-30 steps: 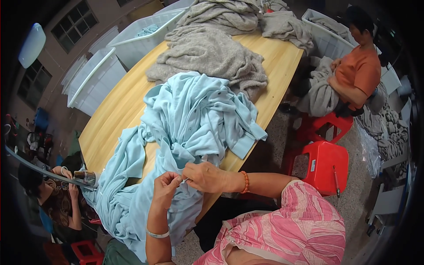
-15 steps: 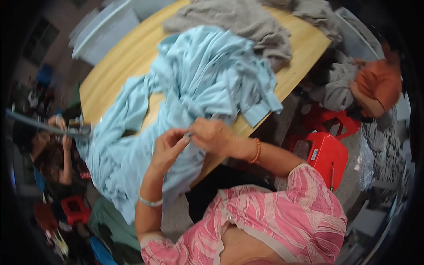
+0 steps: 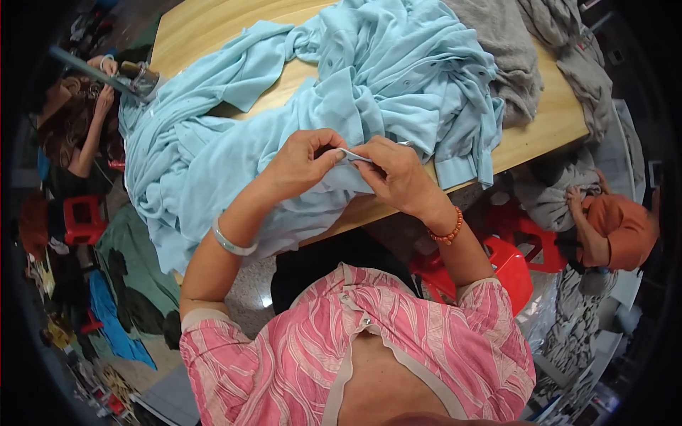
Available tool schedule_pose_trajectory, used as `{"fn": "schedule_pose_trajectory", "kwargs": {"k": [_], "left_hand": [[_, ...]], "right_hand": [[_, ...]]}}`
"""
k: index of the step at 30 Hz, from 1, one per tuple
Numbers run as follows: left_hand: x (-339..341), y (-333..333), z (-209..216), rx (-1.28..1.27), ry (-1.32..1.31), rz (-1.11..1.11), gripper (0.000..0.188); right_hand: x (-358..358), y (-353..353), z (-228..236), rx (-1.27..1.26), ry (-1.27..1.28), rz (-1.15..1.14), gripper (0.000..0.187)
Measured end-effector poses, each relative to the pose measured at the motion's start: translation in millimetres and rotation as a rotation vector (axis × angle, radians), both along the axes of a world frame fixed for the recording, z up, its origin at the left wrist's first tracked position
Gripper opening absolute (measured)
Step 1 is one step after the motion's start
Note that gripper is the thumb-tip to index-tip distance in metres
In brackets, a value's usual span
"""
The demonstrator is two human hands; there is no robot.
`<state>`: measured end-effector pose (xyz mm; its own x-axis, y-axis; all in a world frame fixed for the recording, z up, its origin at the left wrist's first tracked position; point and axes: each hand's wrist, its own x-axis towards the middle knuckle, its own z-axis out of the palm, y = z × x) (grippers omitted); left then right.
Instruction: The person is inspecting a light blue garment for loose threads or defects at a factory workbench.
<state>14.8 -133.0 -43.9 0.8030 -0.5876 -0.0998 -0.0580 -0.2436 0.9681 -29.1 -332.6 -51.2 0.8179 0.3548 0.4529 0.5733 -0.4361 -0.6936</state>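
Note:
A heap of light blue knit garments (image 3: 398, 71), some with small dark buttons, spreads over the table and hangs over its near edge. In front of it, my left hand (image 3: 304, 163) and my right hand (image 3: 399, 174) meet, both closed in a pinch. Between their fingertips runs a thin, taut pale blue cloth edge (image 3: 356, 155). Whether it belongs to the heap behind is hidden by my fingers. A small shiny metal piece (image 3: 405, 144) shows at the back of my right hand; its kind cannot be made out.
The wooden table (image 3: 206, 35) also bears grey knit cloth (image 3: 497, 50) at the far right. Red stools (image 3: 508, 270) stand to the right, near a person in orange (image 3: 618, 231) handling grey cloth. At left, another person's arm (image 3: 91, 135) is near a metal bar (image 3: 96, 73).
My view has shifted, so the table and heap appear higher. My hands have drawn slightly apart, with the cloth edge stretched between them.

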Motion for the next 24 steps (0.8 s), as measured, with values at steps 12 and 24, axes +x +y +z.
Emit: {"fn": "schedule_pose_trajectory", "kwargs": {"k": [12,24], "left_hand": [[-1,7,-1,0.032,0.057,-0.064,0.015],[-75,45,19,0.387,-0.867,0.358,0.031]], "right_hand": [[3,1,5,-0.104,0.046,0.079,0.018],[-14,-40,35,0.798,0.504,0.092,0.023]]}}
